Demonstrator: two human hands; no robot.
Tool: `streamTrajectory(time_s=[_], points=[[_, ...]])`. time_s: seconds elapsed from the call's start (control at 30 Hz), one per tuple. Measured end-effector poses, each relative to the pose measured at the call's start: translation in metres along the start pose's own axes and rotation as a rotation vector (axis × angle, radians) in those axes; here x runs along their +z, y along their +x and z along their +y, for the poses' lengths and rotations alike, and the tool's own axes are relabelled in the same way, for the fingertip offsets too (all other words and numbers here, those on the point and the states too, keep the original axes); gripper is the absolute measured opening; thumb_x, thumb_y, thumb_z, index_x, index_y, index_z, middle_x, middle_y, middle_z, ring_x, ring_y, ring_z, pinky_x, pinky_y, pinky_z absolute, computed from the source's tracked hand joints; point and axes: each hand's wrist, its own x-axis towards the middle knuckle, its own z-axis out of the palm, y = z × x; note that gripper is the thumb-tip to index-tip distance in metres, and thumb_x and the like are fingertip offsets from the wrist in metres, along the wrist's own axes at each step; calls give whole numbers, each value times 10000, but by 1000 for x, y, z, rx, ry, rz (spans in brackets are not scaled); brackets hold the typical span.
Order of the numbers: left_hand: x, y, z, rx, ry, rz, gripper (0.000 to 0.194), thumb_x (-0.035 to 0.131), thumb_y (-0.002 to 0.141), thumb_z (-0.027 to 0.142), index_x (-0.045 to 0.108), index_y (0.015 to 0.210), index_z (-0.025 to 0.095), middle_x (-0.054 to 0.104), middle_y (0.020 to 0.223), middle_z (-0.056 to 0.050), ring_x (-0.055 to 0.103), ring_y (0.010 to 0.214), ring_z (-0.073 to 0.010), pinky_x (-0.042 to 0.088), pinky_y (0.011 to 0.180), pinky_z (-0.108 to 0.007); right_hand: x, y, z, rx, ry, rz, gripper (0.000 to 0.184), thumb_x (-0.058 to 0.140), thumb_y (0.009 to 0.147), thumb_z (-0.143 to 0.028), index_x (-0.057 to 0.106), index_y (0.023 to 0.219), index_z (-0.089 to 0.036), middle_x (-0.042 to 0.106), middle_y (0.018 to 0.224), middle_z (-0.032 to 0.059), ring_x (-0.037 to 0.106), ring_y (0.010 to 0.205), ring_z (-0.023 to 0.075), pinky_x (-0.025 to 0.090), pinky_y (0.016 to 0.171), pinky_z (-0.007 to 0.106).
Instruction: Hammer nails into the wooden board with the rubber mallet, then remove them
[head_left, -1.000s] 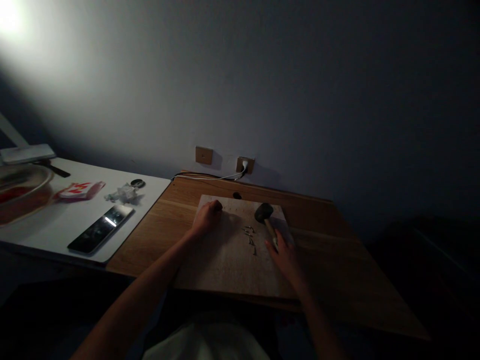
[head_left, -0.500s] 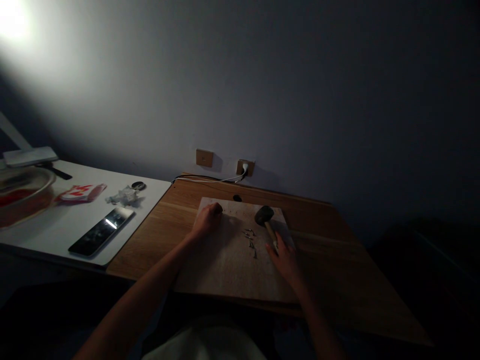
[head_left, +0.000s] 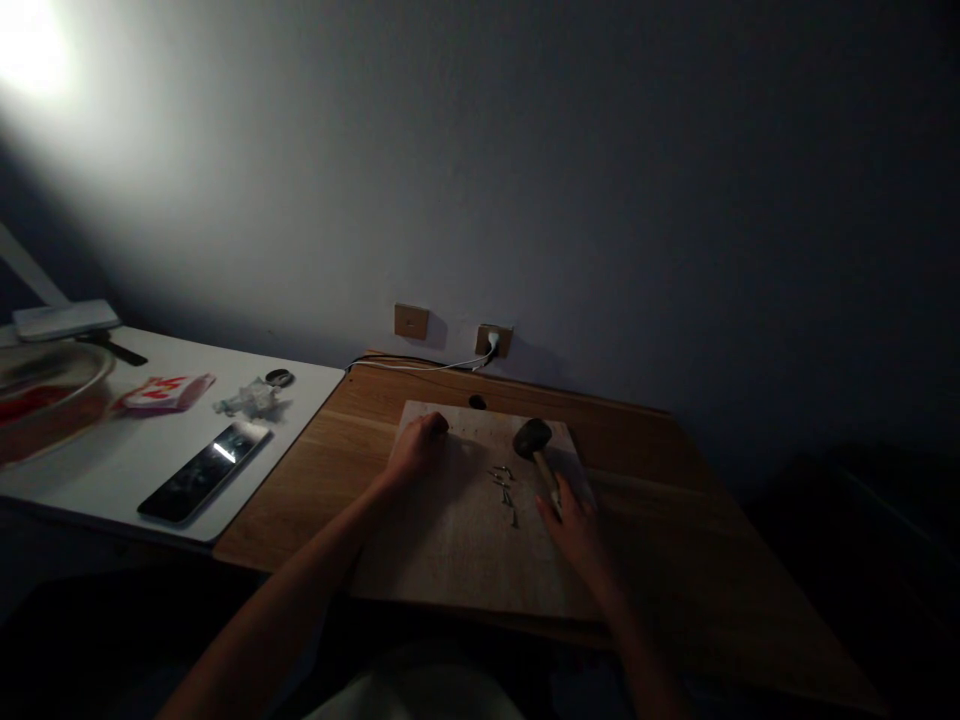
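Observation:
A pale wooden board (head_left: 442, 560) lies on the wooden desk. Over its far left corner is my left hand (head_left: 420, 442), fingers closed together; what they hold, if anything, is hidden. A rubber mallet with a dark head (head_left: 532, 438) and a light wooden handle (head_left: 547, 474) rests on the board's right side. My right hand (head_left: 576, 520) is closed round the lower handle. Between my hands, several loose nails (head_left: 504, 488) lie scattered on the board. Tiny marks or nail tips, too small to tell apart, run along the board's far edge.
The wooden desk (head_left: 307, 480) adjoins a white table (head_left: 97, 490). On the white table are a phone (head_left: 202, 470), crumpled plastic (head_left: 251, 398), a red-and-white packet (head_left: 169, 393), a clear bowl (head_left: 52, 410) and a lamp base (head_left: 66, 318). White and black cables run to a wall socket (head_left: 495, 341).
The whole view has shifted slightly, with everything sitting a little lower. Both hands, the mallet and the nails keep nearly the same places on the board.

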Motion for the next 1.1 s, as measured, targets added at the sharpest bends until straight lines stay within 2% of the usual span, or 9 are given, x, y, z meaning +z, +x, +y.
streamTrajectory(time_s=[0.1,0.23,0.37,0.53,0.63,0.87,1.1], points=[[0,1,1,-4,2,-2,157,560,788,128,660,891,191,685,836,-38,620,772,-178,482,731,-284,0,1,0,-13,16,-14,540,417,993,-392,507,1440,-104,724,1116,205,690,1068,311,537,900,424],[-2,1,3,0,-2,-18,147,567,797,140,656,900,195,693,864,-40,629,799,-183,486,744,-288,0,0,0,-54,33,17,539,409,997,-403,495,1444,-115,730,1097,189,677,1103,308,530,917,426],[-4,-1,5,0,-6,-28,140,567,806,145,649,908,197,699,886,-40,638,810,-185,487,753,-290,0,-2,1,-26,11,15,531,426,992,-407,499,1444,-138,732,1102,186,686,1080,315,533,906,443],[-3,-1,4,-6,-4,-25,143,564,802,133,644,901,197,702,880,-40,640,811,-185,488,759,-289,2,0,2,-52,28,18,515,455,985,-383,518,1423,-121,708,1186,212,689,1078,317,532,911,429],[-2,0,3,-3,-5,-23,141,563,795,124,639,890,195,701,879,-41,640,812,-183,488,753,-286,3,2,3,-8,27,9,506,481,974,-377,528,1416,-134,712,1172,197,688,1096,307,536,906,407],[-2,2,4,-19,-14,-13,111,565,821,155,632,897,200,698,884,-41,647,807,-182,492,743,-290,3,3,2,-11,48,9,539,436,983,-408,522,1427,-116,678,1272,212,669,1141,315,533,932,421],[-3,0,3,-18,9,-22,104,566,816,150,625,885,201,691,873,-34,635,807,-177,482,751,-288,5,1,3,1,36,13,543,422,985,-422,533,1423,-120,717,1152,213,681,1100,333,541,901,440]])
